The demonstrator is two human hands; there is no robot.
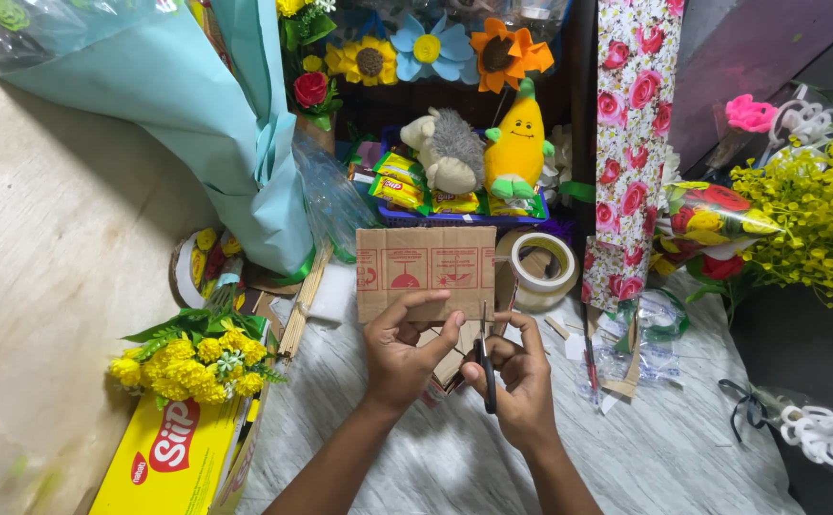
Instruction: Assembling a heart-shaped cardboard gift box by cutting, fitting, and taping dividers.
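Note:
My left hand (pixel 403 343) grips the lower edge of a brown cardboard sheet (pixel 426 267) with red printed symbols, holding it upright over the grey marbled table (pixel 683 448). My right hand (pixel 519 367) is closed on black-handled scissors (pixel 486 367). Their blades point up at the cardboard's bottom right edge. Cardboard offcuts (pixel 450 367) lie under my hands.
A tape roll (pixel 542 267) lies right of the cardboard. Yellow artificial flowers (pixel 197 358) sit on a yellow box (pixel 173 458) at left. A teal paper bouquet wrap (pixel 206 105), plush toys (pixel 483 143) in a basket, rose-print paper (pixel 631 124) and yellow flower sprays (pixel 807 229) ring the work area.

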